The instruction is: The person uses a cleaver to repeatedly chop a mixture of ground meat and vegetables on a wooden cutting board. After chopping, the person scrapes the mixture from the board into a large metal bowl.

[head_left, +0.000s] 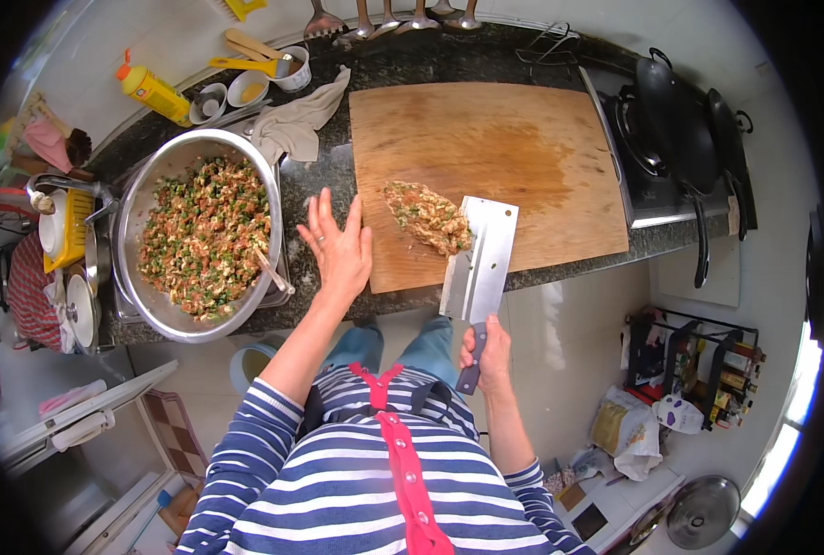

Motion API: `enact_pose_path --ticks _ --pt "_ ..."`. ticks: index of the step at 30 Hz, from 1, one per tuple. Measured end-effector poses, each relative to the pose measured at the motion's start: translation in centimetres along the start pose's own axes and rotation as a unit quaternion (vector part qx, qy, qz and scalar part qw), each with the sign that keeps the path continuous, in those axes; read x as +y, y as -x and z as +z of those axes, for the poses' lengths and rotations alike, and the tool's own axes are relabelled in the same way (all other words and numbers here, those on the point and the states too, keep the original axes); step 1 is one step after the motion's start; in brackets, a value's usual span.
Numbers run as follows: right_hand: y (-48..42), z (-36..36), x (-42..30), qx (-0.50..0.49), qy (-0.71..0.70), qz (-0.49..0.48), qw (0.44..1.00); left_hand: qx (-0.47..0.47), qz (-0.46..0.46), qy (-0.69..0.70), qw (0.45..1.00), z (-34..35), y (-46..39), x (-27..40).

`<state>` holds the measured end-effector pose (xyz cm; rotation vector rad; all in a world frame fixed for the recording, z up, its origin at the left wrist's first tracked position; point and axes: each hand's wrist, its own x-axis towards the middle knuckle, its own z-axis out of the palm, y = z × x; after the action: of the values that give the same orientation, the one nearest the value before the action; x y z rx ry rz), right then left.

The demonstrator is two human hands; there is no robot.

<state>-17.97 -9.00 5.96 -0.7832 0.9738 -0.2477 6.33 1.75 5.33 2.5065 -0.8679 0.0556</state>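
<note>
My right hand point(488, 354) grips the dark handle of a broad cleaver point(484, 257). Its steel blade, flecked with green bits, lies at the near edge of a wooden cutting board point(523, 152). A heap of minced filling point(429, 216) sits on the board, its right end touching the blade. My left hand point(339, 250) hovers with fingers spread beside the board's left edge, holding nothing. Left of it stands a large steel bowl point(127, 229) full of chopped meat and green pieces point(203, 236). A light-coloured utensil point(273, 270) leans out over the bowl's right rim.
Behind the bowl lie a beige cloth point(297, 125), small white bowls point(248, 88) and a yellow bottle point(155, 94). A black wok point(675, 125) rests on the stove at right, its handle projecting past the counter edge. A faucet point(72, 184) is at left. Ladles point(419, 21) hang along the back wall.
</note>
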Motion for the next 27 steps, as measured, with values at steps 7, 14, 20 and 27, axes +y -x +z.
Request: enact_pose_path --ticks 7,14,20,27 --pt "-0.6 2.7 1.0 -0.01 -0.002 -0.002 1.0 -0.086 0.032 0.001 0.996 0.2 -2.3 -0.4" --pt "-2.3 5.5 1.1 -0.052 0.008 0.007 0.999 -0.122 0.047 0.051 0.99 -0.4 -2.9 -0.2" --pt "-2.7 7.1 0.8 -0.11 -0.046 0.075 0.99 -0.091 0.039 0.083 0.992 0.0 -2.5 -0.8" --pt "0.7 6.8 -5.0 -0.1 -0.024 0.063 0.993 0.078 0.016 0.226 0.971 -2.9 -0.7 6.5"
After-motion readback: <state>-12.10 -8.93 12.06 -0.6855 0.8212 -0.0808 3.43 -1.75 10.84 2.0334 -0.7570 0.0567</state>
